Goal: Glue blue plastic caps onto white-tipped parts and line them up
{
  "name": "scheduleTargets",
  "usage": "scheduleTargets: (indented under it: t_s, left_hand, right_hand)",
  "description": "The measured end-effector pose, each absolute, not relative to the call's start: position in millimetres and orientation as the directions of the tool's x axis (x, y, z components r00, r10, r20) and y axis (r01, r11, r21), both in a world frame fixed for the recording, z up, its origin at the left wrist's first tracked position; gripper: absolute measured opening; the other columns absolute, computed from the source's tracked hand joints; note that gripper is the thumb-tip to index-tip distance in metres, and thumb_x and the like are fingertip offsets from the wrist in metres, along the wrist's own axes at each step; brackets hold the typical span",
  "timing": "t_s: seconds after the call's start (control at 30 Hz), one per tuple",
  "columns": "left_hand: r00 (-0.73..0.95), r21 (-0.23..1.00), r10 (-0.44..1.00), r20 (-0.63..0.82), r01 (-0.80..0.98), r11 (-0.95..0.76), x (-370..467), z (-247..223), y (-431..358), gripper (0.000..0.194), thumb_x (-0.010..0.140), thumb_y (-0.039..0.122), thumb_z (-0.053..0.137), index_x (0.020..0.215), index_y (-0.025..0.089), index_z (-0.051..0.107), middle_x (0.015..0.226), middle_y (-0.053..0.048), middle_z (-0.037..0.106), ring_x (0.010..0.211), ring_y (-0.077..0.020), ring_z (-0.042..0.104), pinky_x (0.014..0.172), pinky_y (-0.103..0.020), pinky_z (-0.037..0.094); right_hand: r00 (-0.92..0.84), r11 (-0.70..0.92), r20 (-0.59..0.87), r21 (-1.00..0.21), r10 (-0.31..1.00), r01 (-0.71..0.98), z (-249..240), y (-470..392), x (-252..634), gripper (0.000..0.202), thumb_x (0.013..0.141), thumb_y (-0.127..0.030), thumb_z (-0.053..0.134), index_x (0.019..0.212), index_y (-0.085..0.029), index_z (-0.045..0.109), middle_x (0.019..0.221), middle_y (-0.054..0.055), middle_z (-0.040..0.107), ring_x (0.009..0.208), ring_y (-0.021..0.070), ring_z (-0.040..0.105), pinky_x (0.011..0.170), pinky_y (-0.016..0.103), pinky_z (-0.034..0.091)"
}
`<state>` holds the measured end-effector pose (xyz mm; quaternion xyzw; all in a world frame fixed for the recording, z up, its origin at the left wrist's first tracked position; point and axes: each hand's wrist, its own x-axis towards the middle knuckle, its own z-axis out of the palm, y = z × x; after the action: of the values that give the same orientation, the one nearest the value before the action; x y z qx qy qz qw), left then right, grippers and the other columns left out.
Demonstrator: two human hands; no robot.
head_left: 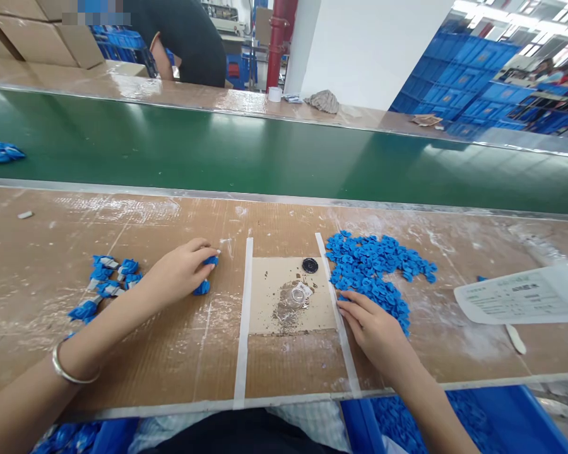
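My left hand (185,268) is closed, with a small blue part with a whitish tip (211,260) at its thumb and fingertips. A similar blue part (202,288) lies just below those fingers. Several blue parts with pale ends (108,288) are scattered beside my left forearm. My right hand (376,331) has its fingers drawn together at the near left edge of a heap of small flat blue plastic pieces (369,261); what its fingertips hold is too small to make out. Between the hands, a small clear round dish (297,295) sits on a wet, speckled cardboard patch (265,309).
A black round cap (310,265) lies above the dish, between two white tape strips (243,328). To the right are a white printed scoop-like container (515,295) and a white stick (516,339). A green belt (265,157) runs behind; a person (184,44) stands beyond it.
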<state>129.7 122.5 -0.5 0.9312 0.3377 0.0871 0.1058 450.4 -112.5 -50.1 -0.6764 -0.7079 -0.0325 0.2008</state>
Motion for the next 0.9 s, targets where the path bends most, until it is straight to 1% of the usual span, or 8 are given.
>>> scheduleTargets:
  t_s: [0.13,0.23,0.37,0.47,0.57,0.73,0.8,0.9]
  left_hand:
    - [0.844,0.336,0.536,0.007,0.503,-0.796,127.9,-2.4,138.1,0.042,0.085,0.028,0.037,0.113,0.019,0.067,0.126,-0.013,0.060,0.110,-0.0258,0.061,0.092,-0.039,0.051]
    - [0.871,0.361,0.490,-0.032,0.467,-0.807,123.2,-4.4,147.3,0.043,0.084,0.026,0.038,0.116,0.019,0.066,0.129,-0.012,0.060,0.114,-0.0256,0.059,0.095,-0.038,0.050]
    - [0.905,0.339,0.415,-0.093,0.420,-0.841,120.8,-5.2,155.5,0.041,0.086,0.025,0.037,0.116,0.018,0.064,0.125,-0.012,0.060,0.110,-0.0255,0.061,0.091,-0.038,0.050]
    - [0.926,0.314,0.359,-0.115,0.377,-0.871,121.7,-4.9,157.8,0.037,0.089,0.028,0.039,0.117,0.018,0.062,0.119,-0.012,0.060,0.099,-0.0242,0.062,0.085,-0.036,0.050]
    - [0.918,0.268,0.385,-0.094,0.396,-0.878,123.6,-6.4,157.4,0.034,0.092,0.038,0.042,0.110,0.018,0.062,0.105,-0.011,0.061,0.089,-0.0231,0.061,0.078,-0.034,0.048]
    - [0.844,0.237,0.536,0.022,0.516,-0.823,128.4,-6.1,146.7,0.035,0.091,0.044,0.043,0.087,0.016,0.063,0.083,-0.008,0.060,0.074,-0.0206,0.056,0.067,-0.032,0.043]
    - [0.775,0.348,0.627,0.077,0.568,-0.746,131.9,-0.8,133.5,0.033,0.088,0.045,0.048,0.086,0.016,0.064,0.079,-0.005,0.061,0.071,-0.0188,0.055,0.066,-0.031,0.042]
    - [0.608,0.734,0.793,-0.035,0.554,-0.393,141.0,10.6,99.1,0.032,0.084,0.047,0.056,0.085,0.018,0.067,0.073,-0.003,0.065,0.064,-0.0162,0.056,0.062,-0.028,0.043]
  right_hand:
    - [-0.065,0.120,0.278,-0.186,0.958,0.975,-48.8,-109.2,456.0,0.035,0.097,-0.016,0.035,0.111,-0.011,0.067,0.115,0.016,0.067,0.104,0.0275,0.066,0.087,0.046,0.058]
    - [-0.136,0.179,0.237,-0.170,0.962,0.969,-43.3,-104.5,462.8,0.036,0.095,-0.011,0.034,0.109,-0.011,0.067,0.115,0.015,0.067,0.102,0.0277,0.066,0.085,0.045,0.059]
    - [-0.204,0.242,0.216,-0.167,0.955,0.956,-23.7,-97.5,463.2,0.031,0.096,-0.015,0.037,0.109,-0.011,0.065,0.106,0.014,0.069,0.094,0.0275,0.067,0.079,0.044,0.059]
    - [-0.220,0.289,0.265,-0.257,0.939,0.922,-4.9,-90.7,448.3,0.024,0.097,-0.018,0.044,0.115,-0.012,0.059,0.105,0.011,0.067,0.095,0.0238,0.064,0.082,0.039,0.056]
    - [-0.235,0.356,0.346,-0.346,0.908,0.868,6.1,-79.6,426.3,0.025,0.097,-0.019,0.049,0.120,-0.012,0.054,0.105,0.009,0.066,0.095,0.0220,0.060,0.084,0.037,0.051]
    - [-0.330,0.429,0.364,-0.236,0.871,0.872,4.0,-62.0,406.3,0.024,0.096,-0.014,0.048,0.117,-0.008,0.056,0.096,0.010,0.066,0.088,0.0248,0.056,0.077,0.040,0.047]
    - [-0.338,0.431,0.352,-0.231,0.873,0.872,2.1,-62.1,404.8,0.024,0.096,-0.013,0.047,0.117,-0.007,0.057,0.093,0.010,0.065,0.088,0.0252,0.055,0.075,0.040,0.047]
    - [-0.248,0.379,0.334,-0.419,0.909,0.825,1.8,-70.3,400.9,0.025,0.094,-0.015,0.053,0.119,-0.013,0.057,0.095,0.009,0.066,0.090,0.0240,0.056,0.078,0.041,0.047]
